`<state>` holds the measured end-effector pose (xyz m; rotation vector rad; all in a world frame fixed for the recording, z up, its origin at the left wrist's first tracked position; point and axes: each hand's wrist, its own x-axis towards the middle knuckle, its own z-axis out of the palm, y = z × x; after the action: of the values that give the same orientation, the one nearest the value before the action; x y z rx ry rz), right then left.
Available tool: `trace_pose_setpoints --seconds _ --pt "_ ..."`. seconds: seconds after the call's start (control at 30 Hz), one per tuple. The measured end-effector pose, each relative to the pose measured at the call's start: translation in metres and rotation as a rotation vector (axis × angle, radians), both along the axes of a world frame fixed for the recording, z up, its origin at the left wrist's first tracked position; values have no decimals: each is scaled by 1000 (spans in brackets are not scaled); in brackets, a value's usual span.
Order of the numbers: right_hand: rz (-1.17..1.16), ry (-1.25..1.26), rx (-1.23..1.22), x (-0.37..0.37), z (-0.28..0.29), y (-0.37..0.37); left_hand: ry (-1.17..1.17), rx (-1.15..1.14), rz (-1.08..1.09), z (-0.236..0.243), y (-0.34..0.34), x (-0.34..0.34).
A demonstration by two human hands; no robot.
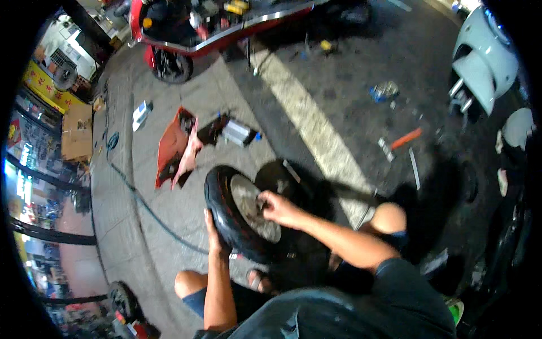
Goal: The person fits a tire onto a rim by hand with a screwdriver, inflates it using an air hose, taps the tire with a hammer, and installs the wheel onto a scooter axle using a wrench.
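Between left hand [213, 230], loosely cupping tyre [224, 225], and right hand [276, 209], curled, hold unclear, wheel [244, 204]

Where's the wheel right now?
Head view, just left of centre: the wheel has the left hand against its left side and the right hand at its middle, with the orange-red panel up and left.

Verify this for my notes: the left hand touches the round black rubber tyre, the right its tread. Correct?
Wrong about the right hand: the head view shows it at the pale round metal hub. The left hand touches the black tyre.
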<state>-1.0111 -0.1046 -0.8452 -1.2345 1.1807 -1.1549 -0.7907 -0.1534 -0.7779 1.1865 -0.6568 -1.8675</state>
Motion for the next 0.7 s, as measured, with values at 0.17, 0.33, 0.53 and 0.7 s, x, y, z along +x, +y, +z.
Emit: trace_pose_setpoints --seconds 0.17,0.33,0.53,0.7 --pt "-120 315 133 3 20 -6 47 -40 -52 25 -2 -7" --pt "-69 53 23 -13 20 7 62 -166 -159 11 -5 -13" --pt "-161 131 121 -3 14 6 -33 -83 -128 43 14 -39" --pt "-80 -18 195 -5 9 9 -106 -129 -162 32 11 -29"
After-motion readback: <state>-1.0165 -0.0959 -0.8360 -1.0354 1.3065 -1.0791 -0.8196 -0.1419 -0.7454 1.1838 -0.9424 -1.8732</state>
